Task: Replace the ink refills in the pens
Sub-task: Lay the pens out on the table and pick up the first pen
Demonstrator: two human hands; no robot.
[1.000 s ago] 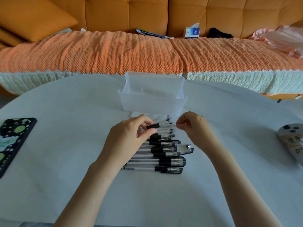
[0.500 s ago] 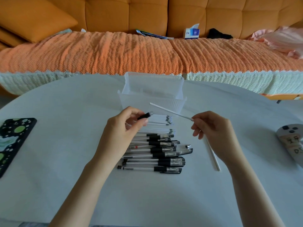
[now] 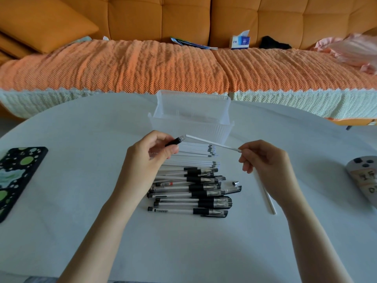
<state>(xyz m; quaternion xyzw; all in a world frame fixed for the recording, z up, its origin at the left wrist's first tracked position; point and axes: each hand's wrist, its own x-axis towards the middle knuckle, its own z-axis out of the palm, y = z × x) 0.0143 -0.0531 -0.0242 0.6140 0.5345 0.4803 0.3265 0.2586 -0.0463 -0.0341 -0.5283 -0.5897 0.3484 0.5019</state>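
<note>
Head view: left hand [image 3: 146, 160] grips pen barrel [image 3: 173, 142]; right hand [image 3: 265, 166] pinches refill [image 3: 212, 143] slanting up-left toward it

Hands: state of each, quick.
Left hand: gripping the pen barrel.
Right hand: pinching the white refill by its end.

Left forearm [image 3: 98, 231] and right forearm [image 3: 318, 242] are bare, rising from the bottom edge and angling inward.

Left hand [image 3: 151, 160]: back toward the camera, fingers curled, thumb and forefinger gripping a pen barrel [image 3: 173, 141], open end pointing right.

Right hand [image 3: 267, 166]: about level with the left, fingers curled, fingertips pinching one end of a thin white refill [image 3: 212, 143].

The hands are apart. The refill's far end is just beside the barrel's mouth.
</note>
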